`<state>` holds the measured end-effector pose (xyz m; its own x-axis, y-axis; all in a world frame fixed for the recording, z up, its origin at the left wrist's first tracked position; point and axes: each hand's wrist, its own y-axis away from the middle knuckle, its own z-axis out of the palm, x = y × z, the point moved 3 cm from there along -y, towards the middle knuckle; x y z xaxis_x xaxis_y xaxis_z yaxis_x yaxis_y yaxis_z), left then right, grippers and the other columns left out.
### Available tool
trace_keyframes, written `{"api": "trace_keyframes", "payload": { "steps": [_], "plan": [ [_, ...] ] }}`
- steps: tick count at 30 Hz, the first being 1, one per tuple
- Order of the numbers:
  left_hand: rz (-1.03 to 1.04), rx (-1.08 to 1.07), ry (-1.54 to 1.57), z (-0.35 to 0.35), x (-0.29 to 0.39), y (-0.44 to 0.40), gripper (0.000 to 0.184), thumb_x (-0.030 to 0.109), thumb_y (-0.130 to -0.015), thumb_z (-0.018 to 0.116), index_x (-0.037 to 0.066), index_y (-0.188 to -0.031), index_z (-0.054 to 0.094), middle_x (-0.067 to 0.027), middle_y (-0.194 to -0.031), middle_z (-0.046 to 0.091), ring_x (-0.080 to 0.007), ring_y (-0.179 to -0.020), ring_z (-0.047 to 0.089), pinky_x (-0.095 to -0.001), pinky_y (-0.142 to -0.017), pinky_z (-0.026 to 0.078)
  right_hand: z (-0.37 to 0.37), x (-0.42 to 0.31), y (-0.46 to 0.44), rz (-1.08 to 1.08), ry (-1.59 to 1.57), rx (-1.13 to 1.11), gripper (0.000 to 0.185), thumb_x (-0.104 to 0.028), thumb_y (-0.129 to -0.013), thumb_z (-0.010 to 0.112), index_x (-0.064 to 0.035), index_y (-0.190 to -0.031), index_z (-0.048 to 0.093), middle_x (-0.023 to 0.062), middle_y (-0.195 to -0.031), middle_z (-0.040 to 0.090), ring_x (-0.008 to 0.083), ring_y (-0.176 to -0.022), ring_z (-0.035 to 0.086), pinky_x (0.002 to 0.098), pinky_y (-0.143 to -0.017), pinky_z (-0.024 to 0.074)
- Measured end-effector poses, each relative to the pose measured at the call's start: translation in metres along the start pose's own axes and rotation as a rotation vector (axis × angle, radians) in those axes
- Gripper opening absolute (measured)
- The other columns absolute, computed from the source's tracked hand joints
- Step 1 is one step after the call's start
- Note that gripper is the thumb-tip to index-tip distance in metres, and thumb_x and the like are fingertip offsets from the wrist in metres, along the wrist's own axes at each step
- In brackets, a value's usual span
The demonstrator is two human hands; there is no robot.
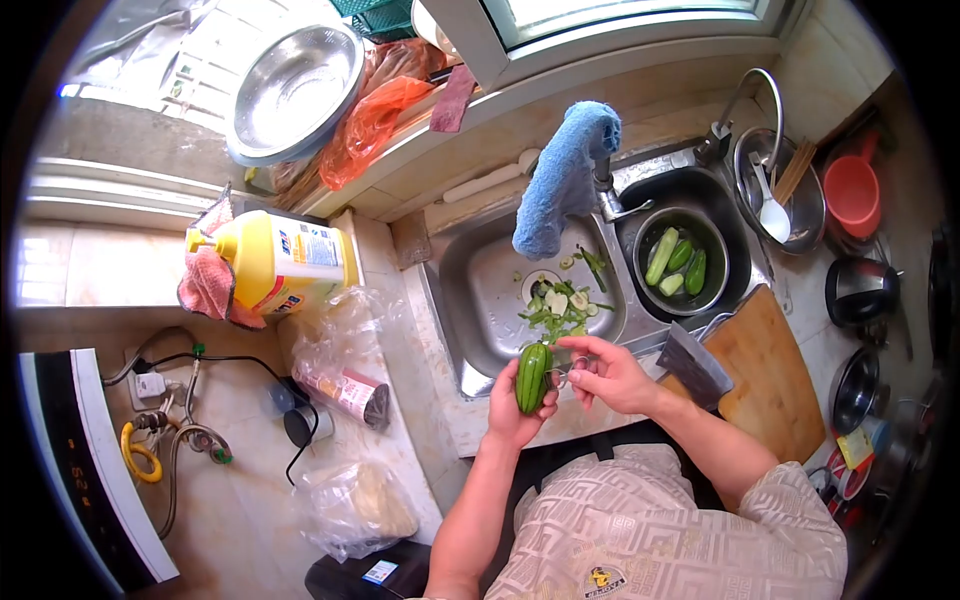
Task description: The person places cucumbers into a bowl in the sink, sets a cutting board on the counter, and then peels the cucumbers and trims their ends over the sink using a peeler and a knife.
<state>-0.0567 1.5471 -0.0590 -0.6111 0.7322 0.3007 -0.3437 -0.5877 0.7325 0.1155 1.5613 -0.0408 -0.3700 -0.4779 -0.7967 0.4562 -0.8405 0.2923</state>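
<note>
A striped green vegetable (534,378) lies upright in my left hand (512,410), fingers wrapped round it, at the front edge of the left sink basin. Close to its right side, my right hand (612,376) pinches a small metal tool (562,378) that is partly hidden by the fingers. Green peelings and pale slices (560,305) lie over the drain of the left basin (480,290). In the right basin, a metal pot (713,240) holds several green vegetables (677,257) in water.
A blue cloth (556,180) hangs over the faucet. Right of the sinks are a cleaver (693,365), a wooden board (775,385) and a metal bowl (745,185). At left stand a yellow jug (290,262) and plastic bags (355,510).
</note>
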Motion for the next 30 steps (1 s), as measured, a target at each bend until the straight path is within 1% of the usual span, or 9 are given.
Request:
{"api": "trace_keyframes", "payload": {
  "steps": [4, 8, 16, 20, 23, 24, 25, 28, 30],
  "plan": [
    [-0.041, 0.172, -0.008, -0.002, -0.005, -0.005, 0.049, 0.046, -0.099, 0.03, 0.009, -0.116, 0.057, -0.006, -0.084, 0.06, -0.0154, -0.058, 0.048, -0.0258, -0.046, 0.036, -0.01, 0.012, -0.017, 0.077, 0.276, -0.082, 0.017, -0.01, -0.095, 0.057, 0.0004, -0.108, 0.057, 0.0051, -0.088, 0.061, 0.0106, -0.074, 0.06, 0.0244, -0.058, 0.0535],
    [-0.069, 0.162, -0.101, -0.019, -0.006, -0.01, 0.053, 0.053, -0.099, 0.029, 0.011, -0.107, 0.06, -0.0013, -0.077, 0.059, -0.0124, -0.06, 0.047, -0.025, -0.045, 0.034, -0.011, 0.03, -0.029, -0.027, 0.502, -0.154, 0.014, -0.015, -0.095, 0.056, -0.0004, -0.096, 0.053, 0.0081, -0.083, 0.064, 0.0136, -0.074, 0.061, 0.0294, -0.068, 0.049],
    [-0.167, 0.191, -0.079, -0.035, -0.004, -0.019, 0.043, 0.051, -0.1, 0.031, 0.016, -0.095, 0.056, 0.0025, -0.077, 0.055, -0.0116, -0.057, 0.044, -0.0224, -0.042, 0.03, 0.008, 0.042, -0.047, -0.06, 0.532, -0.212, 0.019, -0.018, -0.094, 0.057, -0.0002, -0.097, 0.054, 0.0084, -0.082, 0.062, 0.0158, -0.074, 0.056, 0.0329, -0.066, 0.0467],
    [-0.22, 0.191, 0.051, -0.049, -0.006, -0.022, 0.039, 0.05, -0.1, 0.031, 0.019, -0.096, 0.055, 0.0022, -0.077, 0.053, -0.0133, -0.057, 0.044, -0.0215, -0.04, 0.029, 0.008, 0.064, -0.062, 0.022, 0.424, -0.212, 0.017, -0.019, -0.095, 0.057, -0.0023, -0.094, 0.056, 0.0028, -0.082, 0.059, 0.0091, -0.074, 0.052, 0.027, -0.065, 0.0452],
    [-0.275, 0.215, 0.132, -0.062, -0.007, -0.019, 0.04, 0.049, -0.1, 0.033, 0.014, -0.1, 0.053, -0.0061, -0.078, 0.054, -0.0154, -0.057, 0.045, -0.022, -0.04, 0.03, 0.005, 0.073, -0.072, 0.083, 0.446, -0.129, 0.02, -0.023, -0.095, 0.058, -0.0028, -0.093, 0.055, 0.0009, -0.079, 0.057, 0.0077, -0.072, 0.05, 0.0261, -0.063, 0.0442],
    [-0.301, 0.213, 0.151, -0.066, -0.009, -0.017, 0.04, 0.049, -0.1, 0.033, 0.013, -0.101, 0.053, -0.008, -0.078, 0.054, -0.0158, -0.057, 0.045, -0.0221, -0.04, 0.031, -0.011, 0.077, -0.082, 0.12, 0.48, 0.115, 0.019, -0.022, -0.093, 0.058, -0.0025, -0.092, 0.055, 0.0007, -0.076, 0.055, 0.0076, -0.069, 0.049, 0.0262, -0.061, 0.0434],
    [-0.346, 0.169, 0.171, -0.066, -0.012, -0.008, 0.041, 0.048, -0.099, 0.035, 0.011, -0.104, 0.052, -0.0119, -0.079, 0.053, -0.0165, -0.057, 0.045, -0.0221, -0.039, 0.031, -0.042, 0.094, -0.1, -0.079, 0.562, 0.18, 0.018, -0.021, -0.091, 0.059, -0.0037, -0.089, 0.054, 0.0002, -0.074, 0.053, 0.0089, -0.067, 0.049, 0.0275, -0.058, 0.0426],
    [-0.279, 0.068, 0.263, -0.068, -0.016, 0.006, 0.04, 0.047, -0.099, 0.035, 0.012, -0.107, 0.054, -0.0107, -0.083, 0.055, -0.017, -0.063, 0.047, -0.0237, -0.045, 0.034, -0.07, 0.085, -0.106, 0.127, 0.95, 0.084, 0.018, -0.02, -0.091, 0.059, -0.0022, -0.089, 0.056, 0.0032, -0.068, 0.055, 0.0137, -0.067, 0.055, 0.0333, -0.06, 0.0449],
    [-0.198, 0.151, 0.274, -0.064, -0.003, 0.005, 0.042, 0.048, -0.099, 0.034, 0.012, -0.108, 0.055, -0.0099, -0.085, 0.057, -0.0174, -0.063, 0.049, -0.0254, -0.047, 0.036, -0.076, 0.092, -0.111, -0.01, 1.052, 0.125, 0.021, -0.023, -0.093, 0.056, -0.0017, -0.093, 0.057, 0.0046, -0.069, 0.057, 0.0137, -0.065, 0.058, 0.0334, -0.058, 0.0475]
  ]
}}
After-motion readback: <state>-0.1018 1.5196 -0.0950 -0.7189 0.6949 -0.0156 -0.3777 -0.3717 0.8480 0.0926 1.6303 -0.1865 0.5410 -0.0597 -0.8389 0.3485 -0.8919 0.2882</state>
